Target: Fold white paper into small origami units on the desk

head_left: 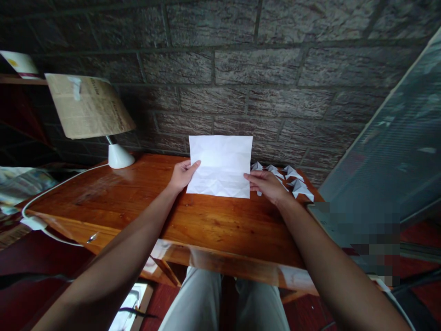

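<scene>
A thin, matt white paper sheet (220,165) is spreading open at the centre of the frame, its lower part showing angular creases. No flap is visibly folding over, so its shaping is seemingly at an early stage, while several angular, faceted folded white paper pieces (301,189) are sitting right of centre, looking further along. The left fingers (195,166) are closing on the sheet's left edge, and the right fingers (254,176) are pinching its right edge. Below, a glossy orange-brown wooden tabletop (213,225) is showing its grain. At upper left, a lamp with a wrinkled brown-paper shade (89,108) and smooth white conical base is standing before the rough grey block wall (230,66)
</scene>
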A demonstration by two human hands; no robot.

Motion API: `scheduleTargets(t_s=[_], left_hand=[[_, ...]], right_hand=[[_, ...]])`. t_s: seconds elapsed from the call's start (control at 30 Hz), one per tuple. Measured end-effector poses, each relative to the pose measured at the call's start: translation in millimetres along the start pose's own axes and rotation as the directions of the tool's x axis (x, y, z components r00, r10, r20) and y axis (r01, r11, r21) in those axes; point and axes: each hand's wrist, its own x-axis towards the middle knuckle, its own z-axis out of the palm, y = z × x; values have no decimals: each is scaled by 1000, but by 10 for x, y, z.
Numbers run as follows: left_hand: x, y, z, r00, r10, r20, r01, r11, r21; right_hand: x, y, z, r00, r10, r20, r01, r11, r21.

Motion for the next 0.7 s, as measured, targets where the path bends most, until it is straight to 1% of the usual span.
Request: scheduleTargets(t_s=[0.1,0.2,0.27,0.33,0.43,0.5,0.53,0.6,0.7], left_hand=[[-9,39,38,994,88,-60,-84,993,79],[-29,68,68,995,88,-51,-84,994,74],[-50,77,79,999,37,-5,-37,998,46],[-66,78,81,996,-46,71,46,999,-5],[-62,69,59,965,-149,215,180,975,-132],[-44,62,28,935,-187,302,256,944,-208],[-34,60,9,923,-202,326,285,930,-232],[-17,62,-25,916,-228,330,319,913,-255],[-5,77,-50,923,-255,288,334,903,-270]], right_hand=[[11,11,21,1000,-6,-18,6,1000,19],[15,31,62,997,-56,-48,56,998,-12],[12,44,83,994,-96,-54,96,995,3],[7,50,86,990,-125,-63,128,991,46],[5,43,53,983,-158,-90,166,982,85],[15,35,12,984,-160,-77,168,980,103],[23,31,-10,986,-153,-68,160,981,113],[43,25,-54,990,-128,-59,134,985,112],[62,15,-107,985,-137,-102,144,987,67]])
